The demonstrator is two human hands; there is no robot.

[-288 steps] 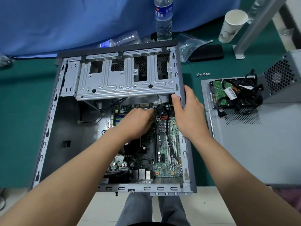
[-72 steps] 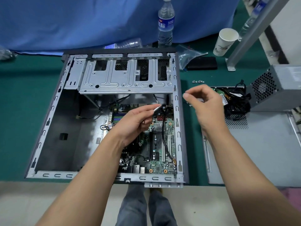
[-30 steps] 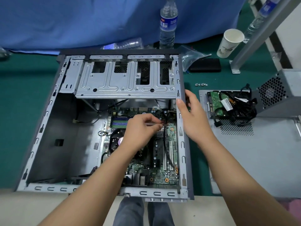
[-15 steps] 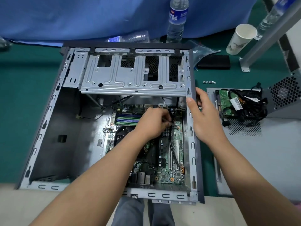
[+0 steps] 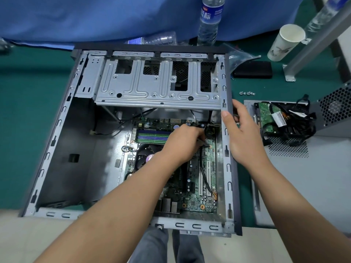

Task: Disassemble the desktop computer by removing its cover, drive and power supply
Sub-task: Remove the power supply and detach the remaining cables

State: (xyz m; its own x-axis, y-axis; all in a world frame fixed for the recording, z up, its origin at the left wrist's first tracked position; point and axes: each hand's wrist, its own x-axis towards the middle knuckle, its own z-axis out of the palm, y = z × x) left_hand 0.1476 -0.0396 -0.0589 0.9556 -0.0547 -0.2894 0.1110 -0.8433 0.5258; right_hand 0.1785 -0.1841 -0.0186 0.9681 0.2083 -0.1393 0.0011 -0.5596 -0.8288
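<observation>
Lying open on the counter (image 5: 28, 111), the case (image 5: 226, 168) lacks its cover (image 5: 303, 186), drive (image 5: 266, 118) and power supply (image 5: 334, 109), all stacked right. Left hand (image 5: 182, 143) pinches a tool at the motherboard (image 5: 207, 186); right hand (image 5: 241, 133) grips the case's right rail. Listed removals appear complete.

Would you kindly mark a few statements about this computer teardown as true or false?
1. The left hand holds a screwdriver over the motherboard. True.
2. The right hand rests flat on the table. False: it grips the case wall.
3. The power supply sits inside the case. False: it lies outside, to the right.
4. A paper cup stands on the table. True.
5. Loose screws lie right of the case. True.
</observation>
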